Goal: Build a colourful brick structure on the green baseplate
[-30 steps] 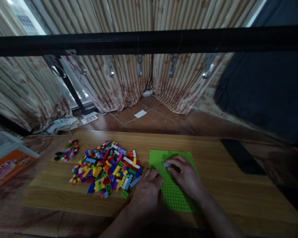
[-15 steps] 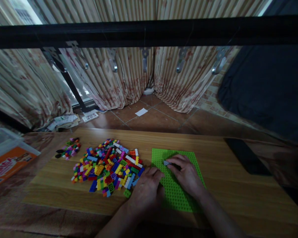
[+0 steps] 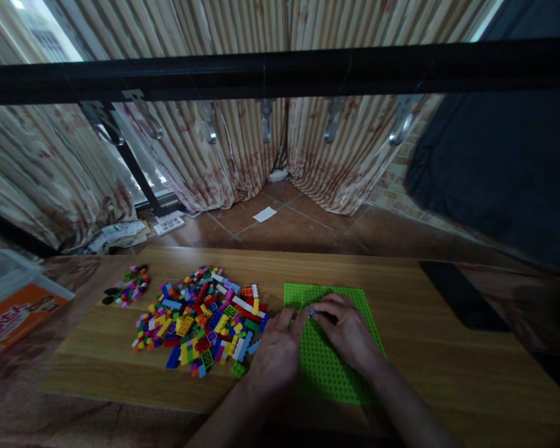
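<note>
A green studded baseplate point(image 3: 336, 373) lies on the wooden table under both hands. My right hand point(image 3: 348, 330) pinches a small grey-blue brick point(image 3: 311, 312) between thumb and fingertips, just over the upper left part of the plate. From the left, the fingertips of my left hand point(image 3: 277, 351) meet at that same brick; its thumb is hidden. Whether the brick touches the studs I cannot tell. Beside my left hand spreads a big heap of colourful toy bricks point(image 3: 205, 317), with a green brick point(image 3: 238, 370) near the wrist.
A smaller pile of mixed pieces point(image 3: 129, 286) sits at the table's left. Beyond it stands a clear plastic box with an orange label point(image 3: 23, 317). A black phone-like slab point(image 3: 462, 295) lies on the right. Ahead runs a dark bar point(image 3: 270, 78) with metal hooks.
My left hand has moved up and slightly right, bringing its fingertips to the small brick. My right hand has barely shifted. The camera view has tilted slightly.
</note>
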The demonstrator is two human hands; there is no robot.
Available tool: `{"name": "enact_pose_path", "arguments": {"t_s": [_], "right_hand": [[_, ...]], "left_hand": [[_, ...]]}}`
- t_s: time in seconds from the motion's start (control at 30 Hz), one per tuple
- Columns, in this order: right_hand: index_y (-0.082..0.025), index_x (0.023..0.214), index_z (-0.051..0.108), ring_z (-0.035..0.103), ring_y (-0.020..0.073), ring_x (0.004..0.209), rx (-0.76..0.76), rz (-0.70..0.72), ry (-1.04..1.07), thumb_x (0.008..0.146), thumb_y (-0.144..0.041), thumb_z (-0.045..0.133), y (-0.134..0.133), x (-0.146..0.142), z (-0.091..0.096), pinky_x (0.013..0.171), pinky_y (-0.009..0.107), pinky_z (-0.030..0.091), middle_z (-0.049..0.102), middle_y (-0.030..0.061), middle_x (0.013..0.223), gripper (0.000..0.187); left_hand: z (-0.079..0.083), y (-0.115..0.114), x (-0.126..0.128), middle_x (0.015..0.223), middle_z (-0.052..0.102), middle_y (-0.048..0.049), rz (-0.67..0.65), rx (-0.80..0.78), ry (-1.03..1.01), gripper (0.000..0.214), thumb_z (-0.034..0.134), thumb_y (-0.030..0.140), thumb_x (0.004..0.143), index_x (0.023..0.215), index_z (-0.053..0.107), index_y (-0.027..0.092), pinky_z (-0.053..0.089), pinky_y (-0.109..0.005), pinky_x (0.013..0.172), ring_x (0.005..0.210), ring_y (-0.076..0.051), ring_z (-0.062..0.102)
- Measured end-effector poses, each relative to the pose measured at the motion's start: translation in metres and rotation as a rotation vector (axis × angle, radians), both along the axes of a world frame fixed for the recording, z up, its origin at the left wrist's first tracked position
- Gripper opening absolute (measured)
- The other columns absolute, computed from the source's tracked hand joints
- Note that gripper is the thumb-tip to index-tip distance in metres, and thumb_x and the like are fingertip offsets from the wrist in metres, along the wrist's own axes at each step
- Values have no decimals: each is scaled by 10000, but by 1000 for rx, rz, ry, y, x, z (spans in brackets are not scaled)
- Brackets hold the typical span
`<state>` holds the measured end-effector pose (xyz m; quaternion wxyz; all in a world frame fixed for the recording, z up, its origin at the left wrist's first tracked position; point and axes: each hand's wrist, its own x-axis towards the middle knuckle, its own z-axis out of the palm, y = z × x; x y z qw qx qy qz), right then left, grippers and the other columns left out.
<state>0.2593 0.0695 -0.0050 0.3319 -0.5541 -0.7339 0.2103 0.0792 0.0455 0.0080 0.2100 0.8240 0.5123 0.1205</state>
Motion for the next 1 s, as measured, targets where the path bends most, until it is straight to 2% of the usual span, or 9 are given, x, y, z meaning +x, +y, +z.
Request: {"name": "enact_pose_path", "arguments": {"t_s": [0.37, 0.6, 0.77, 1.0], "right_hand": [[-240, 865, 739, 576, 205, 858, -56, -33, 25, 838, -227, 590, 1, -4, 6, 817, 376, 452, 632, 39, 841, 152], [-253, 842, 760, 584, 213, 844, -123, -86, 9, 799, -255, 631, 6, -4, 3, 805, 377, 447, 648, 41, 812, 136], [-258, 836, 771, 606, 222, 838, -232, -112, -14, 754, -280, 675, 12, -1, 4, 788, 371, 455, 670, 44, 838, 129], [-303, 860, 762, 598, 223, 846, -159, -74, -15, 765, -330, 661, 11, 5, 0, 814, 393, 450, 664, 27, 830, 141]], "left_hand": [[1, 3, 8, 1208, 527, -108, -20, 35, 167, 648, 406, 52, 772, 1406, 400, 189, 441, -394, 924, 1033, -255, 521], [6, 4, 16, 1159, 568, -131, -21, 47, 282, 554, 375, 71, 834, 1380, 425, 152, 457, -438, 878, 1026, -283, 530], [10, 7, 12, 1144, 589, -86, -29, 67, 241, 502, 363, 77, 856, 1331, 475, 189, 455, -376, 870, 1008, -240, 537], [6, 3, 11, 1166, 584, -84, 4, 74, 148, 522, 396, 91, 837, 1342, 471, 196, 444, -365, 876, 1015, -241, 536]]}}
